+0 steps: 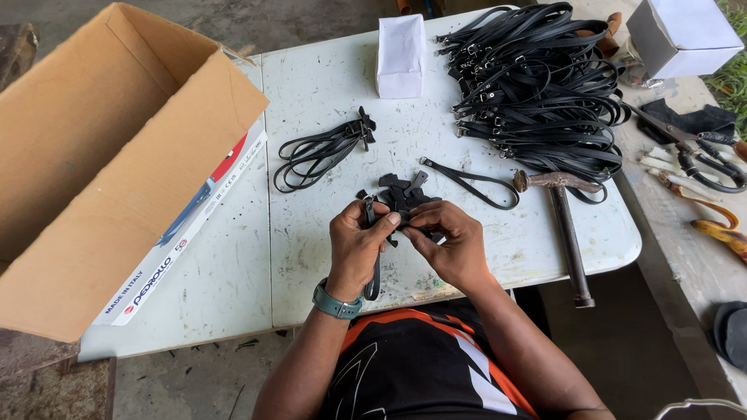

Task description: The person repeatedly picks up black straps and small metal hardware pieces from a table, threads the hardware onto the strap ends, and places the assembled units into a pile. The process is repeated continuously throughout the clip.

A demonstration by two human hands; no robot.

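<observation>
My left hand [356, 245] and my right hand [447, 242] meet over the near middle of a white table [227, 273]. Both pinch a thin black strap [373, 272] whose free end hangs down below my left hand. Just beyond my fingers lies a small heap of black strap pieces [406, 191]. A single looped black strap [472, 182] lies to the right of that heap. A green watch sits on my left wrist.
A big pile of black buckled straps [535, 88] fills the far right. A smaller strap bundle [322, 150], a white box [400, 56], a hammer [566, 228] and an open cardboard box [90, 162] are also on the table. Pliers [703, 153] and a second white box [686, 29] sit on the ledge.
</observation>
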